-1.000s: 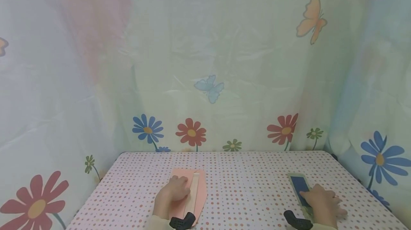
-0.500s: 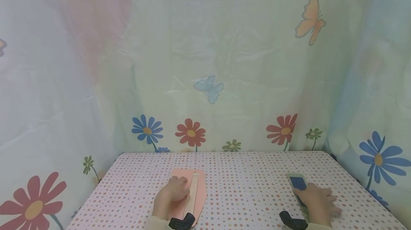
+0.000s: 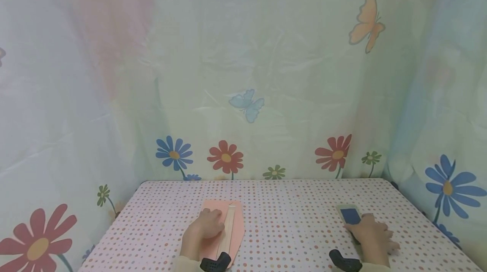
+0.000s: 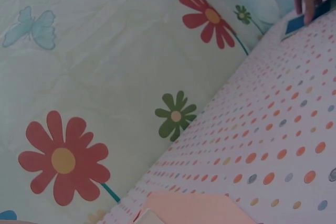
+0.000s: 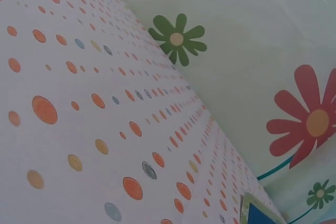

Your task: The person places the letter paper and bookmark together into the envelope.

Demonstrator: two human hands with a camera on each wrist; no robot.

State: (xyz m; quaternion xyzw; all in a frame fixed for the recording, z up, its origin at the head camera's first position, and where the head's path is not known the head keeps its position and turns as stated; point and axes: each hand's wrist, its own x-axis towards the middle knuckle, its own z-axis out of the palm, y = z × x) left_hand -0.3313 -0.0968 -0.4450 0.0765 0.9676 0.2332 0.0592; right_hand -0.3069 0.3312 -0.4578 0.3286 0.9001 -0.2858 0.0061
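Head view: hands well apart! The left hand (image 3: 205, 226) rests on the pink sheet (image 3: 239, 229), next to its pale strip (image 3: 228, 229), grip impossible to tell; the right hand (image 3: 369, 235) lies over the blue-centred slab (image 3: 349, 216) on the dotted tabletop (image 3: 285, 221), fingers spread. Left wrist: sheet at the bottom, right hand on slab up top. Right wrist: slab corner, bottom right.
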